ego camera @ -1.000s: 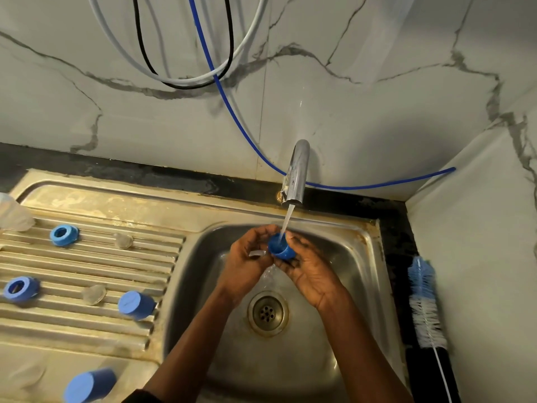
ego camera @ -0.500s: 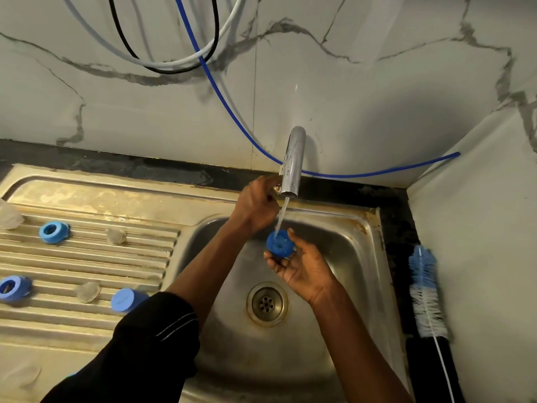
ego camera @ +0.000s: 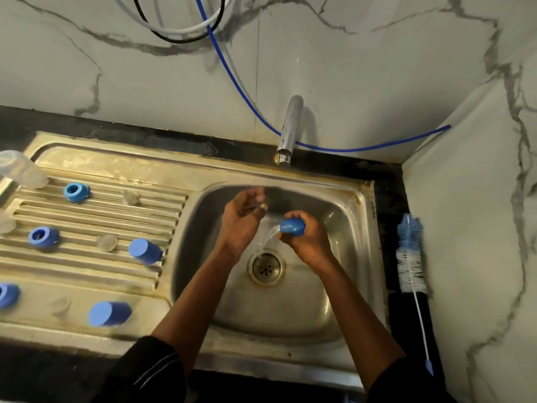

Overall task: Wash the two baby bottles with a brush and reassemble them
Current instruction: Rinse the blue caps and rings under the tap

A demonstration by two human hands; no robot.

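Note:
My right hand [ego camera: 309, 242] grips a blue bottle part [ego camera: 293, 226] over the sink basin [ego camera: 345, 228], tipped so water pours from it toward the drain [ego camera: 266, 267]. My left hand [ego camera: 242, 219] hovers just left of it with loosely curled fingers, holding nothing I can make out. The tap [ego camera: 289, 129] shows no stream. On the drainboard [ego camera: 87, 274] lie two blue rings [ego camera: 76, 192] [ego camera: 43, 237], two blue caps [ego camera: 145, 251] [ego camera: 109, 313], clear teats [ego camera: 130, 196] [ego camera: 107, 242] and a clear bottle [ego camera: 20, 168] at the far left.
A blue-and-white bottle brush [ego camera: 411, 257] lies on the dark counter right of the sink, against the marble wall. A blue hose [ego camera: 363, 148] runs behind the tap. Another blue piece [ego camera: 7, 295] sits at the left edge.
My left hand came down from the tap handle into the basin. The stream from the tap has stopped. My right hand has turned the blue part over, spilling its water.

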